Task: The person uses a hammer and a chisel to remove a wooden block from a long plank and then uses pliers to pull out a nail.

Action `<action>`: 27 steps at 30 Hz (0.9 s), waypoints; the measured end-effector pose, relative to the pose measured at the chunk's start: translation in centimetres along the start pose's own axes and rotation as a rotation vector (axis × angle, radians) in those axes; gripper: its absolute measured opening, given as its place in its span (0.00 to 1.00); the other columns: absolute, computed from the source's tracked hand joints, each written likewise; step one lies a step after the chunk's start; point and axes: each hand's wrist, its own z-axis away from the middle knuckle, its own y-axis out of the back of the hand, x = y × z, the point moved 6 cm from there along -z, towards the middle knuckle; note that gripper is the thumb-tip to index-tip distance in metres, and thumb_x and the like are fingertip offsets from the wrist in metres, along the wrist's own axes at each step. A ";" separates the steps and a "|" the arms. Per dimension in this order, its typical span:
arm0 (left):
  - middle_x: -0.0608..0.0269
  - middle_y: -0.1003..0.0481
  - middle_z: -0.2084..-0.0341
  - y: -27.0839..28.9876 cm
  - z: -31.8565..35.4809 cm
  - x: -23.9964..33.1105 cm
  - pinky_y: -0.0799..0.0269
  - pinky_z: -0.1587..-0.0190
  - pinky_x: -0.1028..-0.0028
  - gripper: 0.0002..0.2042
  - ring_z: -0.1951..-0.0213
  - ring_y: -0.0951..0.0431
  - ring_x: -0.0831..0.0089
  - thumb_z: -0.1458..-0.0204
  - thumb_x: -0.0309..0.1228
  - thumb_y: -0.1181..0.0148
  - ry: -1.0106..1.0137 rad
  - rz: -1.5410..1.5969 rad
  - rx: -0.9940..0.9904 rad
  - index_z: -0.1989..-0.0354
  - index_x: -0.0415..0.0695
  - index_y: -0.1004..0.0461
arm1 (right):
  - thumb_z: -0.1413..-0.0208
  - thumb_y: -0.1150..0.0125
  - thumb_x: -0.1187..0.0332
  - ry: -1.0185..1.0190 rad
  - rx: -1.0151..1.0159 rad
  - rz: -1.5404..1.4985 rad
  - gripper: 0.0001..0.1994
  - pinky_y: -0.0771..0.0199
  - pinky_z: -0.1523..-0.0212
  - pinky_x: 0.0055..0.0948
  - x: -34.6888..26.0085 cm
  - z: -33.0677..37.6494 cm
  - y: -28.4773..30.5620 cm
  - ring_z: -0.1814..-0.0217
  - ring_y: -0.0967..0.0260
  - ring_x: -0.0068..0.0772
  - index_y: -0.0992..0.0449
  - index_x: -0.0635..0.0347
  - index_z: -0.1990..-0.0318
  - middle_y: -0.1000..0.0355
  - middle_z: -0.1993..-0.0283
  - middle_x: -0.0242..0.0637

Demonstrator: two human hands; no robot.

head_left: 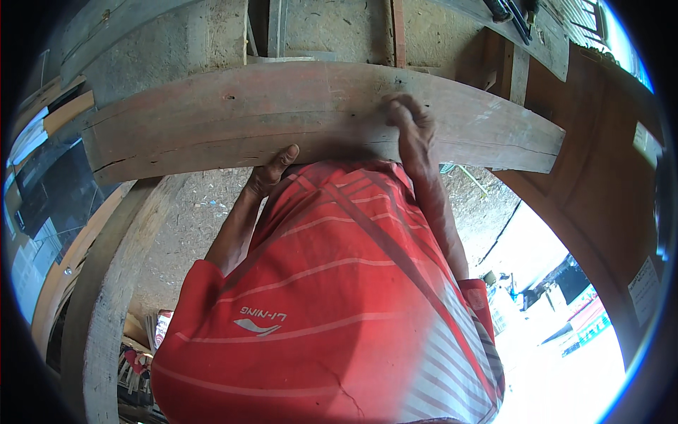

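A long, weathered wooden plank (pixel 233 116) lies crosswise in front of me, with cracks and small knots on its face. At its near edge is my left hand (pixel 272 173), its thumb up against the wood and its other fingers hidden below the edge; it appears to grip the plank there. Over the right half of the plank, my right hand (pixel 414 127) is raised with its fingers curled closed. Some blur lies around its fingertips, and what they hold, if anything, I cannot make out. A dark smear or shadow crosses the wood just left of that hand.
A timber beam (pixel 116 297) slants down at the left, beside dark glossy panels (pixel 60 187). Farther off lies a wide grey board (pixel 159 53). Dark tools (pixel 512 18) rest on another board at the far right. A brown curved panel (pixel 586 155) stands at the right.
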 end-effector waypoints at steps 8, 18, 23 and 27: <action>0.58 0.22 0.50 -0.1 -0.3 -0.7 0.31 0.41 0.63 0.23 0.46 0.24 0.65 0.38 0.47 0.36 -0.017 0.029 -0.031 0.45 0.40 0.23 | 0.30 0.44 0.64 -0.018 0.232 -0.067 0.21 0.25 0.52 0.26 -0.7 1.2 -0.2 0.57 0.26 0.23 0.29 0.64 0.35 0.23 0.54 0.37; 0.53 0.24 0.43 -0.2 0.1 -1.3 0.34 0.36 0.59 0.27 0.41 0.25 0.60 0.37 0.48 0.38 0.080 -0.029 -0.025 0.40 0.39 0.26 | 0.30 0.44 0.66 -0.024 0.008 -0.129 0.15 0.26 0.52 0.26 0.0 0.2 0.5 0.58 0.26 0.23 0.23 0.64 0.42 0.23 0.56 0.34; 0.51 0.29 0.37 -0.3 -0.1 0.1 0.42 0.30 0.62 0.29 0.35 0.31 0.59 0.34 0.49 0.46 -0.294 -0.303 -0.017 0.35 0.37 0.30 | 0.31 0.42 0.61 0.008 0.020 -0.002 0.16 0.25 0.57 0.27 -1.1 -0.3 0.3 0.59 0.25 0.24 0.22 0.66 0.47 0.23 0.60 0.35; 0.51 0.29 0.36 -1.6 -1.9 0.8 0.46 0.28 0.63 0.30 0.33 0.35 0.61 0.33 0.51 0.48 0.037 0.128 0.070 0.35 0.36 0.30 | 0.32 0.40 0.60 0.072 0.105 0.040 0.18 0.24 0.57 0.28 -2.9 -3.5 3.7 0.61 0.25 0.24 0.22 0.68 0.47 0.22 0.62 0.37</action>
